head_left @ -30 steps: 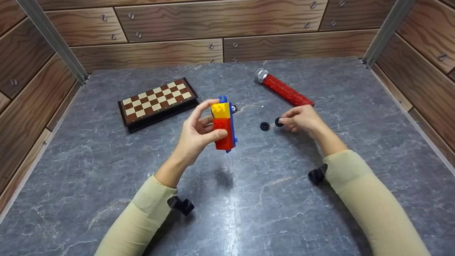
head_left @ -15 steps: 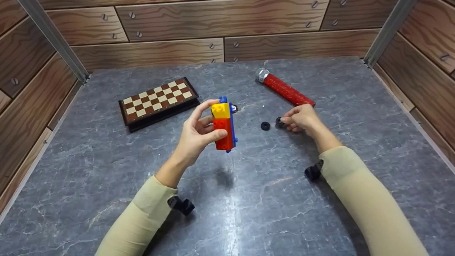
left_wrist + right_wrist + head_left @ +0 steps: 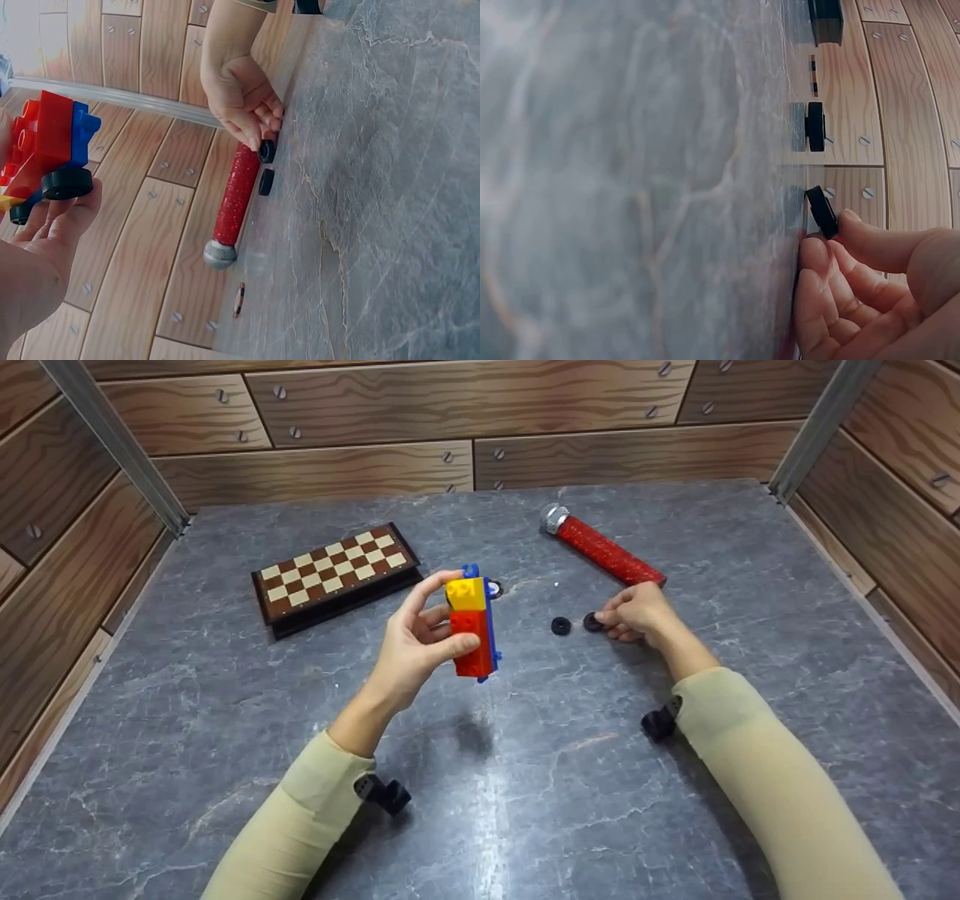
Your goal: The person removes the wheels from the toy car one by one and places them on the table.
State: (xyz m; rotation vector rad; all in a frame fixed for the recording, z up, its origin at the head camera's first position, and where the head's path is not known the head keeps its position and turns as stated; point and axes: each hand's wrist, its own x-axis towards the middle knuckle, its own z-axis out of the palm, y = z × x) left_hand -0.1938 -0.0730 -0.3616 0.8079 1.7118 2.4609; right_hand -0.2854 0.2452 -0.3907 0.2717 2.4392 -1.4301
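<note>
Above the middle of the grey marbled desk [image 3: 525, 780], upright in the left hand [image 3: 420, 641]: a toy brick car [image 3: 471, 622], red block below, yellow block on top, blue base plate along the side. Clamped between thumb and curled fingers, clear of the surface. Seen from the left wrist, one black fitted wheel [image 3: 66, 182] on the underside, a second partly hidden behind the fingers.

To the right, low on the desk: the right hand [image 3: 637, 611], fingertips pinched on a small black wheel [image 3: 592, 622]. In the right wrist view, that same wheel [image 3: 822, 211] tilted, one edge touching the surface, held between thumb and forefinger. Just beside it, apart from the hand, a loose second wheel [image 3: 560, 625] lying free.

Compared with a second ago: right hand sunk slightly, wheel brought from just above the surface down onto it, forearm drawn a little nearer the body. Left hand and car unmoved; loose wheel in the same spot. Judged from that: pinched wheel not travelling toward the car, more likely being re-seated in the fingertips against the desk; nothing newly joined to the car.

Farther back: a folding chessboard [image 3: 334, 570] to the left, a red glitter toy microphone [image 3: 600, 549] to the right, close behind the right hand. Wood-patterned walls all round.
</note>
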